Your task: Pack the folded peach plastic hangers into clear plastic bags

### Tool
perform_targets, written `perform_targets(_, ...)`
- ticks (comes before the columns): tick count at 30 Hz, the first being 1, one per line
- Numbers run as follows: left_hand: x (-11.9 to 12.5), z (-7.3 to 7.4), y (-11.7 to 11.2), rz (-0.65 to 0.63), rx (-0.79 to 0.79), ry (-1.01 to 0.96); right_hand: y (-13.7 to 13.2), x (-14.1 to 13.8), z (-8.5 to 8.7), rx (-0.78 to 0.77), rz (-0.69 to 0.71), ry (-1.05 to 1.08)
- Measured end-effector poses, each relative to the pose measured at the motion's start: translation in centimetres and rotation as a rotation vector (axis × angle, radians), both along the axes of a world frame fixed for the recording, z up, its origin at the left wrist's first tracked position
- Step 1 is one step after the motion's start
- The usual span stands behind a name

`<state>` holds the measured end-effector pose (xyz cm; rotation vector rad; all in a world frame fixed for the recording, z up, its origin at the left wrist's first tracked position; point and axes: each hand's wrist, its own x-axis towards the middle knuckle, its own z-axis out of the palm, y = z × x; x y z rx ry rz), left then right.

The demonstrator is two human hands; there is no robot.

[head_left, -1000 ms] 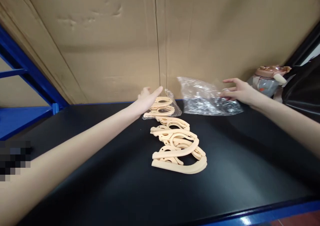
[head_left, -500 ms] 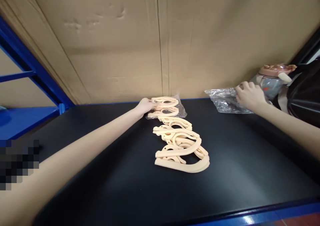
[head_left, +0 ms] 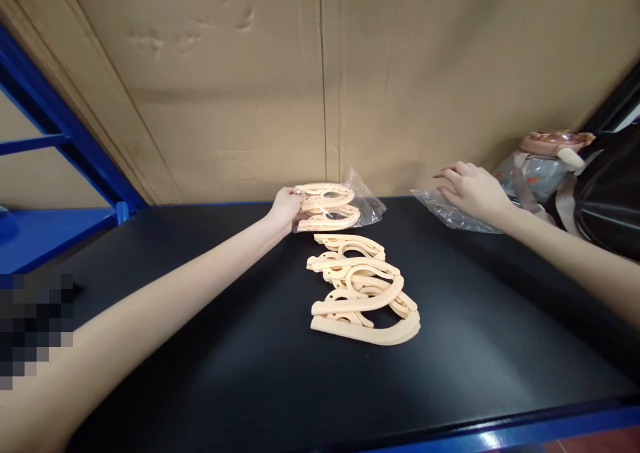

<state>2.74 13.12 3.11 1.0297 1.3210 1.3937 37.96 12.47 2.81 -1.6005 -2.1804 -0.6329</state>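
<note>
My left hand (head_left: 286,207) is closed on the near end of a clear bag of beige plastic hangers (head_left: 330,207) and holds it slightly above the black shelf top (head_left: 210,346), close to the cardboard back wall. My right hand (head_left: 473,189) lies palm down with fingers spread on a crumpled pile of empty clear bags (head_left: 445,207) at the back right. Between my arms, a loose row of beige hangers (head_left: 363,289) lies flat on the black surface, overlapping one another.
A cardboard sheet (head_left: 320,86) forms the back wall. Blue rack beams (head_left: 60,139) run on the left, and a blue edge (head_left: 500,433) lines the front. At the far right stand a pink-lidded bottle (head_left: 543,163) and a black bag (head_left: 607,199).
My left hand went from open above the bagged hangers to gripping and lifting them. My right hand pushed the empty bags to the right, then spread flat on them.
</note>
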Motion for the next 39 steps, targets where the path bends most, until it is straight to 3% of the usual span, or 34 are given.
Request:
perform_targets(2, 0.3, 0.5, -0.3, 0.025, 0.019, 0.007, -2.2, -4.7, 1.2, 0.06, 0.113, 0.026)
perform_targets(4, 0.6, 1.3, -0.9, 0.043, 0.073, 0.007, -4.8, -9.6, 2.1, 0.153, 0.425, 0.023)
perform_targets(6, 0.8, 2.3, -1.8, 0.045, 0.142, 0.0, -7.0, -13.5, 2.9, 0.194, 0.644, -0.139)
perform_targets(8, 0.6, 3.2, -3.0, 0.033, 0.206, -0.014, -7.8, -15.5, 3.3, 0.175, 0.65, -0.177)
perform_targets(10, 0.1, 4.1, -4.4, 0.014, 0.26, -0.032, -7.3, -15.8, 3.5, 0.125, 0.482, 0.038)
perform_targets(12, -0.6, 4.6, -5.7, -0.009, 0.296, -0.046, -6.1, -15.0, 3.4, -0.045, 0.369, 0.367)
perform_targets(16, -1.5, 4.6, -7.6, -0.062, 0.301, -0.067, -4.4, -13.4, 3.1, -0.545, 0.374, 1.111)
perform_targets(18, -1.5, 4.2, -8.2, -0.071, 0.284, -0.083, -4.6, -13.3, 3.0, -0.704, 0.449, 1.31)
perform_targets(23, -0.4, 4.2, -9.2, -0.08, 0.177, -0.115, -6.0, -13.8, 2.7, -0.929, 0.674, 1.372)
perform_targets(29, -1.2, 4.7, -9.4, -0.073, 0.099, -0.018, -6.8, -15.1, 1.6, -0.929, 0.733, 1.491)
perform_targets(34, -7.6, 4.8, -10.1, 0.064, 0.111, 0.082, -8.4, -14.6, 0.6, -0.888, 0.662, 1.48)
perform_targets(36, -10.8, 5.5, -10.5, 0.244, 0.116, 0.1, -8.8, -14.3, 0.2, -0.881, 0.645, 1.436)
perform_targets(39, -14.1, 7.4, -10.9, 0.359, 0.157, 0.121, -8.6, -14.1, -0.3, -0.919, 0.584, 1.359)
